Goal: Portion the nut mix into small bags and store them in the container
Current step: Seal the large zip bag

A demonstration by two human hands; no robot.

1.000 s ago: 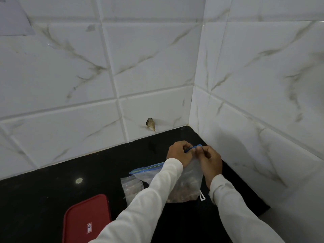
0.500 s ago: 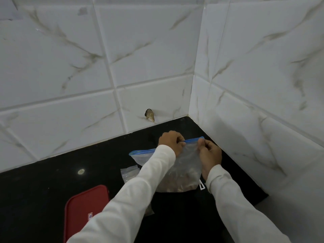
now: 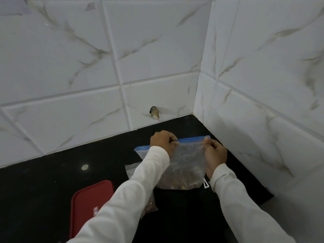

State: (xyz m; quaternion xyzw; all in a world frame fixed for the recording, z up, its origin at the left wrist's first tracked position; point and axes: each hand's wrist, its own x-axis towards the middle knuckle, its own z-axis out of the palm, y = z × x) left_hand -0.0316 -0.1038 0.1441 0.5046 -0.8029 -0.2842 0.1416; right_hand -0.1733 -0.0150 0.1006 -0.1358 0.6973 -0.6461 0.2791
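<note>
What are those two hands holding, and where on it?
A clear plastic bag of nut mix, by its blue zip strip: left hand pinches mid-strip, right hand near its right end.

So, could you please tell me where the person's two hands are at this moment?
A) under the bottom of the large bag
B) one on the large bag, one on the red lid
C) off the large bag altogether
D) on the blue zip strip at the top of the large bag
D: the left hand and the right hand both pinch the blue zip strip along the top of the large bag.
</note>
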